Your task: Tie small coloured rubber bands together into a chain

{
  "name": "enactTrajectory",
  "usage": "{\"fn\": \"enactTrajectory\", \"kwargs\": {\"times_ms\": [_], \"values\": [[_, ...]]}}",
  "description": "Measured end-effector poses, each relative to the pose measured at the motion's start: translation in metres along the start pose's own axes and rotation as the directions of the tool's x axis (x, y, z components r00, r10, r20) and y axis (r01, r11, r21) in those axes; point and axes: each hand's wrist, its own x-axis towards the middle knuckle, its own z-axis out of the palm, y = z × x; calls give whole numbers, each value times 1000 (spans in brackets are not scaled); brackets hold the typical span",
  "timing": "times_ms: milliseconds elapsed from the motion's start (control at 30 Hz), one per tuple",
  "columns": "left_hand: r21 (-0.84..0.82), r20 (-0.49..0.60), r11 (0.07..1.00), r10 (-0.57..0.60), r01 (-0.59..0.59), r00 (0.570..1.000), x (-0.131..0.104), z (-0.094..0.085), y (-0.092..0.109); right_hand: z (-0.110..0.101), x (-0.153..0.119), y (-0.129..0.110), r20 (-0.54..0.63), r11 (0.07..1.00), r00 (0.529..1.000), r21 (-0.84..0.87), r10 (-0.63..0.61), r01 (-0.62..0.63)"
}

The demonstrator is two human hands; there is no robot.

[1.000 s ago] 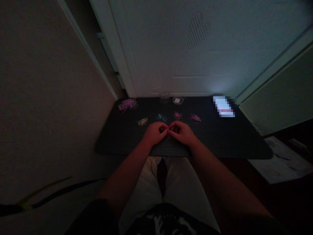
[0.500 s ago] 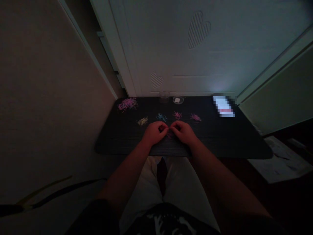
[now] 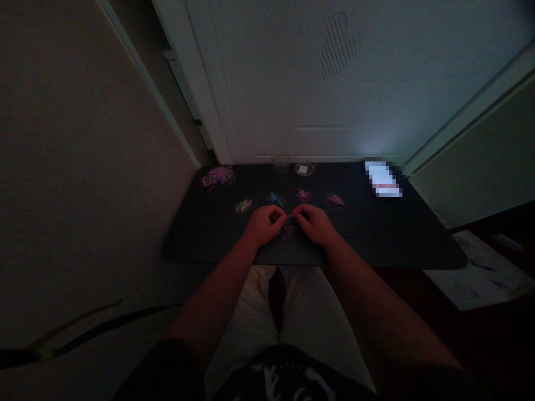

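My left hand (image 3: 266, 224) and my right hand (image 3: 311, 223) face each other low over the dark table (image 3: 388, 239). Between their pinched fingertips stretches a thin pale strand (image 3: 290, 216), one end in each hand. Beneath it lies a small pinkish pile (image 3: 288, 228) of thin pieces, partly hidden by the hands. Just beyond my hands, from left to right, are a yellowish pile (image 3: 243, 206), a blue pile (image 3: 276, 199), a pink pile (image 3: 304, 195) and a purple-pink pile (image 3: 335, 199).
A larger mixed pile (image 3: 218, 177) sits at the table's back left. A clear round container (image 3: 281, 162) and a clear lid with a white square (image 3: 304, 169) stand at the back edge. A bright pixelated object (image 3: 383, 179) lies at the back right.
My fingertips have moved slightly apart, and the pale strand now shows between them. The piles have stayed where they were.
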Motion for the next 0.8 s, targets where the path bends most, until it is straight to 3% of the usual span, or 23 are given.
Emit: {"fn": "enactTrajectory", "kwargs": {"times_ms": [233,500,800], "values": [[-36,-43,999,9,-10,999,1,-1,0,1,0,2,-9,1000,1000,-7,0,0],[28,25,999,38,-38,999,0,0,4,2,0,-2,10,999,1000,-27,-19,19],[45,9,999,16,-16,1000,1,0,3,1,-1,-4,21,998,999,-50,-46,47]]}}
